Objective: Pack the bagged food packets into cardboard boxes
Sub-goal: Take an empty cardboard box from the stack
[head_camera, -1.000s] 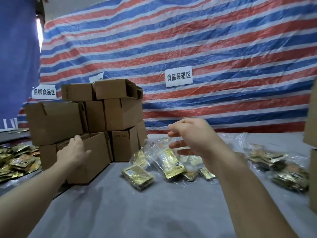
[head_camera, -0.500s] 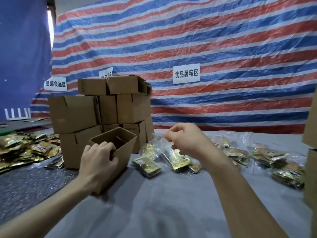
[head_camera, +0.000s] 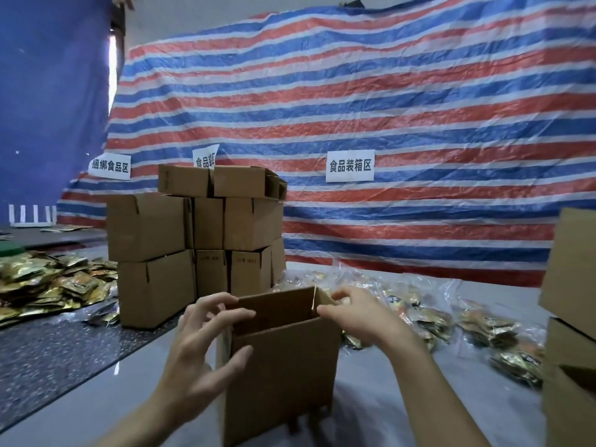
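An open-topped brown cardboard box stands upright on the grey table, right in front of me. My left hand grips its left wall, fingers spread over the rim and thumb on the front face. At the box's top right corner, my right hand holds the rim with its fingertips. I cannot see into the bottom of the box. Clear bags of gold food packets lie on the table behind and to the right of the box, partly hidden by my right hand.
A stack of cardboard boxes stands at the back left. A heap of loose gold packets lies left of it on a dark surface. More boxes rise at the right edge. A striped tarp closes off the back.
My left hand has dragged the box from beside the stack to the middle in front of me and stood it upright. My right hand came down from above the bags onto the box's rim.
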A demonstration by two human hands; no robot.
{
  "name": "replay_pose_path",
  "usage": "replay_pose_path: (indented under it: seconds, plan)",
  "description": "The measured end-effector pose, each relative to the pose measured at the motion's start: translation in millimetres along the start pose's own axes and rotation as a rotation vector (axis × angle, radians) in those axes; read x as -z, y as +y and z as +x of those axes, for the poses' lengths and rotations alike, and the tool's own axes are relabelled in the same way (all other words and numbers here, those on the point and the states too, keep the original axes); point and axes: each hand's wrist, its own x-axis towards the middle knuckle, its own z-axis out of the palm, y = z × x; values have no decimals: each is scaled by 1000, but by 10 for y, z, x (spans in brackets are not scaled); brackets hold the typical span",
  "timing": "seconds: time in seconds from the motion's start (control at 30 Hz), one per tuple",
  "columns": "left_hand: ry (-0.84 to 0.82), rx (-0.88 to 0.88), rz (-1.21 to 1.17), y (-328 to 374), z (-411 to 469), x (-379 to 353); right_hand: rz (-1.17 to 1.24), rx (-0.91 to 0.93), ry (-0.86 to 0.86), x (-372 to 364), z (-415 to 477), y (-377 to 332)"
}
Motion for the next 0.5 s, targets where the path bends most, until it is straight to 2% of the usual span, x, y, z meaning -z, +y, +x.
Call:
replay_pose_path:
  seconds: [0.17, 0.33, 0.4, 0.5]
  plan:
    - [-65, 420, -523, -30, 140, -356, 86, -47, -21, 20, 73, 105]
    - [-26, 625, -719, -224, -104, -702, 129, -69, 33, 7, 187, 214]
    - [-55, 677, -763, -311, -146, -729, 260, -108, 66, 29, 264, 317]
    - [-60, 694, -752, -374, -159, -726, 481, -213, 208, 24, 414, 611]
